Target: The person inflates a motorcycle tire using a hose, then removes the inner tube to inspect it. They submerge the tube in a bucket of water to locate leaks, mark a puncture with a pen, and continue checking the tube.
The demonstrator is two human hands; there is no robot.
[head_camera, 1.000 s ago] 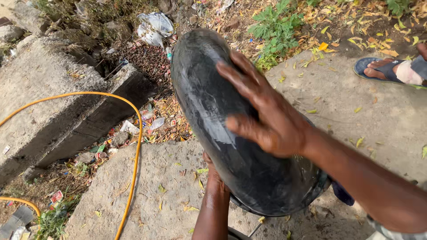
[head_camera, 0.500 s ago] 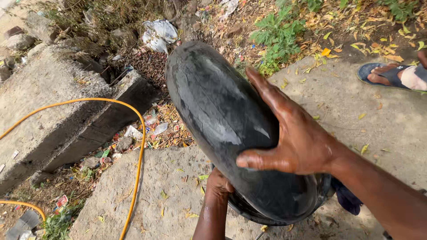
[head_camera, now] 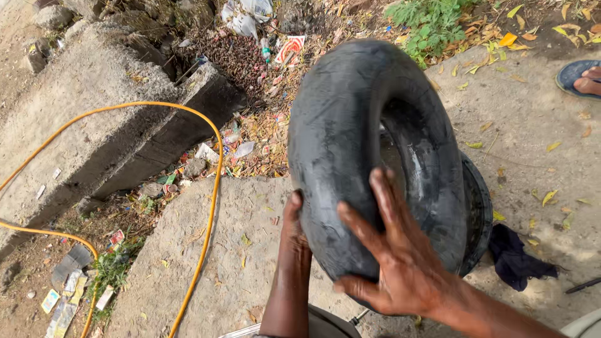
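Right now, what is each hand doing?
Left hand: pressed against the near side of the black inner tube, fingers hidden.
Right hand: open, fingers spread flat on the tube.

I see a yellow hose [head_camera: 213,181] curving across the concrete slab [head_camera: 206,263] and over a broken concrete block [head_camera: 94,125] at the left. Litter and dry leaves [head_camera: 250,131] fill the gap between them. A green weed patch [head_camera: 435,25] grows at the top. A dark cloth [head_camera: 516,260] lies on the ground at the right, and someone's sandalled foot [head_camera: 582,76] shows at the edge.
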